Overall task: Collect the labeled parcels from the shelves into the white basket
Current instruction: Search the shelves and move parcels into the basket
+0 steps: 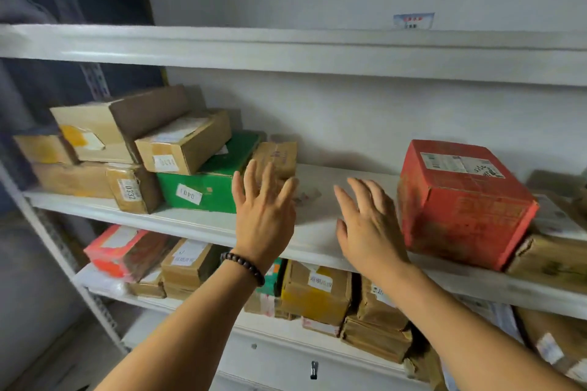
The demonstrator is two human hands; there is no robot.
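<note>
Resting on shelf (pixel 197 225), red parcel (pixel 463 203), white label (pixel 451 163)

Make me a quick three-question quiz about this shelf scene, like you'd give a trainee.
1. True or false: the left hand and the right hand are both open and hold no parcel.
2. Which wrist wears the bead bracelet? A) left B) right C) neither
3. Fill in: on the middle shelf, the large box just right of the right hand is coloured ____.
Key: 1 true; 2 A; 3 red.
</note>
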